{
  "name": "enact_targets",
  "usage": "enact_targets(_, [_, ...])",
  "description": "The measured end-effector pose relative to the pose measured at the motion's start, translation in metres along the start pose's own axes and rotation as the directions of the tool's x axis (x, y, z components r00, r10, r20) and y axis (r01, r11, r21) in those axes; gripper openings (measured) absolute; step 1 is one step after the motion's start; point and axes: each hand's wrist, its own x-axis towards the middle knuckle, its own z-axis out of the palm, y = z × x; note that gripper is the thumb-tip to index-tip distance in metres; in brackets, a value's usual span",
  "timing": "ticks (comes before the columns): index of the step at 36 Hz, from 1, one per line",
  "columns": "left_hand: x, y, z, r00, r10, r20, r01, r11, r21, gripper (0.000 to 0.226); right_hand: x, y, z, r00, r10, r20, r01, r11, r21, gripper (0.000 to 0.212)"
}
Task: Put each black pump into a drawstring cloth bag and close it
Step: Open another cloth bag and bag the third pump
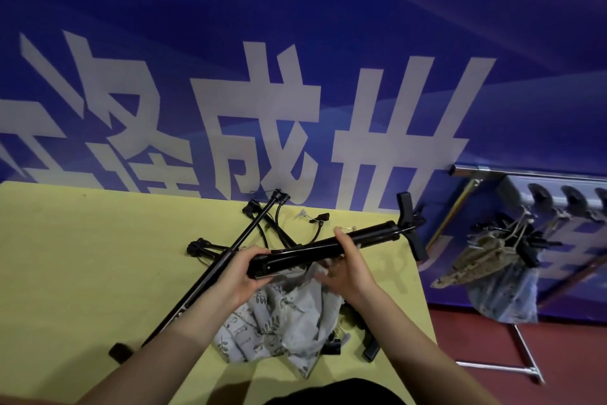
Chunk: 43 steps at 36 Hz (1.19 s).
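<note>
The left hand (241,273) curls round the base end of the pump (323,248), and the right hand (348,268) holds its middle, thumb over the barrel. The pump lies nearly level, handle away to the right. The bag (282,316) sits crumpled directly beneath on the table (82,256), so the left-hand end is nearer its mouth and likely goes in first.

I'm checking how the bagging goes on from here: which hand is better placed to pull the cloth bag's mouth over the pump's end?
Probably the right hand: it pinches the cloth bag under the black pump. The left hand grips the pump's lower end.
</note>
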Motion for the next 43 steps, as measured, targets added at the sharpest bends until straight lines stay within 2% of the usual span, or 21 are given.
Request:
enact_targets(2, [0.002,-0.005,0.007,1.0,0.011,-0.007,-0.011,1.0,-0.006,0.007,0.0,0.004,0.004,0.997,0.073,0.019,-0.072,0.997,-0.042,0.053])
enact_targets(6, [0.002,-0.013,0.014,0.998,0.058,-0.006,-0.058,0.998,0.002,0.014,-0.002,-0.006,0.004,0.988,0.13,0.077,-0.132,0.991,0.011,0.03])
enact_targets(9, [-0.001,-0.018,0.014,0.997,0.068,0.04,-0.068,0.998,-0.003,0.015,-0.005,-0.013,-0.002,0.982,0.146,0.122,-0.143,0.989,-0.03,0.031])
enact_targets(12, [0.0,-0.024,0.014,0.994,0.034,0.104,-0.033,0.999,-0.005,0.014,-0.006,-0.015,-0.008,0.988,0.12,0.101,-0.116,0.992,-0.051,0.022])
enact_targets(16, [0.007,-0.034,0.013,0.99,-0.005,0.143,-0.002,0.999,0.048,0.012,-0.004,-0.02,-0.014,0.998,0.064,0.002,-0.064,0.994,-0.085,0.01])
enact_targets(18, [0.012,-0.039,0.013,0.989,-0.004,0.151,-0.016,0.992,0.129,0.016,-0.002,-0.025,-0.018,0.998,0.049,-0.035,-0.053,0.993,-0.105,0.009])
enact_targets(21, [0.019,-0.044,0.019,0.997,0.017,0.077,-0.033,0.978,0.205,0.029,-0.005,-0.031,-0.024,0.998,0.043,-0.043,-0.046,0.995,-0.09,0.015])
enact_targets(25, [0.018,-0.048,0.027,0.995,0.047,0.086,-0.072,0.95,0.305,0.023,-0.009,-0.04,-0.034,1.0,0.024,-0.014,-0.026,0.993,-0.111,0.029])
enact_targets(31, [0.014,-0.048,0.034,0.99,0.07,0.125,-0.112,0.92,0.376,0.02,-0.016,-0.05,-0.039,0.999,-0.042,-0.004,0.041,0.995,-0.088,0.016])
enact_targets(33, [0.013,-0.05,0.036,0.985,0.114,0.127,-0.161,0.872,0.462,0.021,-0.017,-0.051,-0.042,0.997,-0.077,0.009,0.077,0.989,-0.123,0.017])
enact_targets(35, [0.011,-0.05,0.035,0.974,0.189,0.128,-0.228,0.782,0.579,0.021,-0.017,-0.052,-0.044,0.991,-0.13,-0.026,0.125,0.98,-0.154,0.02])
enact_targets(37, [0.011,-0.051,0.032,0.976,0.2,0.085,-0.207,0.731,0.651,0.021,-0.018,-0.054,-0.046,0.976,-0.201,-0.082,0.177,0.956,-0.233,0.021])
enact_targets(39, [0.016,-0.054,0.021,0.988,0.155,0.005,-0.107,0.66,0.743,0.03,-0.019,-0.058,-0.049,0.96,-0.258,-0.112,0.215,0.93,-0.3,0.018])
enact_targets(41, [0.021,-0.059,0.01,0.997,0.068,-0.028,-0.012,0.52,0.854,0.05,-0.019,-0.062,-0.054,0.952,-0.285,-0.114,0.232,0.911,-0.342,0.019])
enact_targets(42, [0.019,-0.061,0.007,1.0,0.013,-0.02,0.012,0.453,0.891,0.052,-0.02,-0.064,-0.056,0.951,-0.29,-0.107,0.236,0.903,-0.358,0.019])
enact_targets(43, [0.017,-0.063,0.006,0.999,-0.042,-0.007,0.024,0.408,0.913,0.045,-0.021,-0.065,-0.058,0.951,-0.294,-0.093,0.24,0.896,-0.374,0.019])
